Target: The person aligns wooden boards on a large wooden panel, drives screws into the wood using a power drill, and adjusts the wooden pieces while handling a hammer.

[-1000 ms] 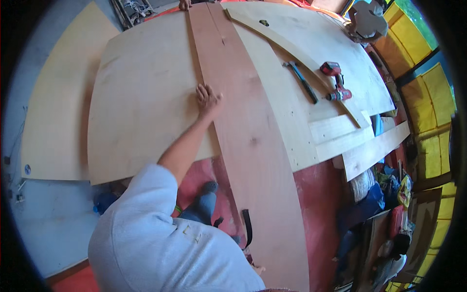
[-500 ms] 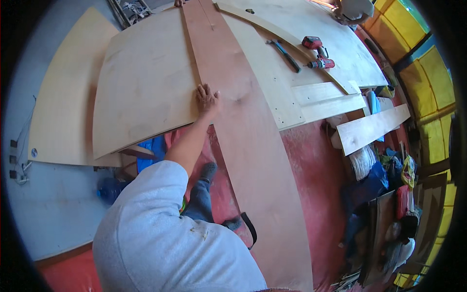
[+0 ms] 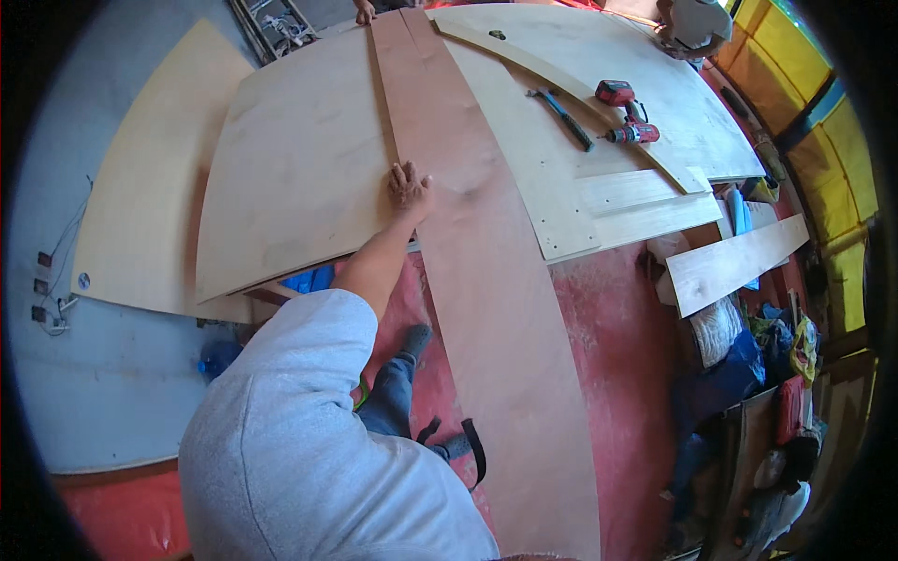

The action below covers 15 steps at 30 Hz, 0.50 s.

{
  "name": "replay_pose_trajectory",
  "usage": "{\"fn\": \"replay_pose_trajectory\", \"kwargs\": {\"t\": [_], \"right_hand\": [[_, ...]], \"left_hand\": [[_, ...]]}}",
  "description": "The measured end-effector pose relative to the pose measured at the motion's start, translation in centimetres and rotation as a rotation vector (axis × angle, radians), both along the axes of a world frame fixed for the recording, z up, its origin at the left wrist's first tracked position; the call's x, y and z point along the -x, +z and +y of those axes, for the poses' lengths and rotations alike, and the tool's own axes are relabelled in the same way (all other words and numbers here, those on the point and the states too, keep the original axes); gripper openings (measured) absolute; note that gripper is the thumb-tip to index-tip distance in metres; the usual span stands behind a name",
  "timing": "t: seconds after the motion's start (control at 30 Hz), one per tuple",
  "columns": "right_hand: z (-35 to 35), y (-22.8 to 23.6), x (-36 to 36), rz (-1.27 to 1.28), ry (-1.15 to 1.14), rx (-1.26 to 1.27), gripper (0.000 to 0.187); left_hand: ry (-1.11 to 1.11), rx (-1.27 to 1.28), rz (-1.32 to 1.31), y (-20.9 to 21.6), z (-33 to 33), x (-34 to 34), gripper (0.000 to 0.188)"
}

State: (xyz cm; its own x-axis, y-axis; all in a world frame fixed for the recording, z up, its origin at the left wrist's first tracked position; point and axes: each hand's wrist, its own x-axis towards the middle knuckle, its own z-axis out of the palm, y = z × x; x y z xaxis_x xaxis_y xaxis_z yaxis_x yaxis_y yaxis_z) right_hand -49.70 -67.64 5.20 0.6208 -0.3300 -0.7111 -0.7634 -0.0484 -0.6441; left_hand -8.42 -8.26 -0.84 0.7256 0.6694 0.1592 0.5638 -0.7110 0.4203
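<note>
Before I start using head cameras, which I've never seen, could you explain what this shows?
There is no machine here: a wide fisheye camera on a person's head looks down, so straight edges bend. The bare left hand, fingers extended, rests at the edge of a long reddish board; the right hand is out of view. The board lies partly over large pale panels. Also on that surface are a hammer, a red drill and a curved wooden strip. No tool is in the visible hand.

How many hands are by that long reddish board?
2: the left hand on the board at its left edge, and another person's hand near its far end. More, including the right hand, may be hidden.
</note>
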Motion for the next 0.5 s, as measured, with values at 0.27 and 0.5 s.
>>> {"fn": "replay_pose_trajectory", "kwargs": {"t": [0.27, 0.5], "right_hand": [[0.5, -0.6, -1.3, -0.004, -0.006, 0.005, 0.058], [2.2, -0.9, -2.7, 0.022, -0.007, 0.020, 0.058]], "left_hand": [[-0.042, 0.008, 0.014, -0.3, 1.6, -2.3, 0.072], [-0.045, 0.031, 0.010, 0.4, 4.1, -4.4, 0.073]]}}
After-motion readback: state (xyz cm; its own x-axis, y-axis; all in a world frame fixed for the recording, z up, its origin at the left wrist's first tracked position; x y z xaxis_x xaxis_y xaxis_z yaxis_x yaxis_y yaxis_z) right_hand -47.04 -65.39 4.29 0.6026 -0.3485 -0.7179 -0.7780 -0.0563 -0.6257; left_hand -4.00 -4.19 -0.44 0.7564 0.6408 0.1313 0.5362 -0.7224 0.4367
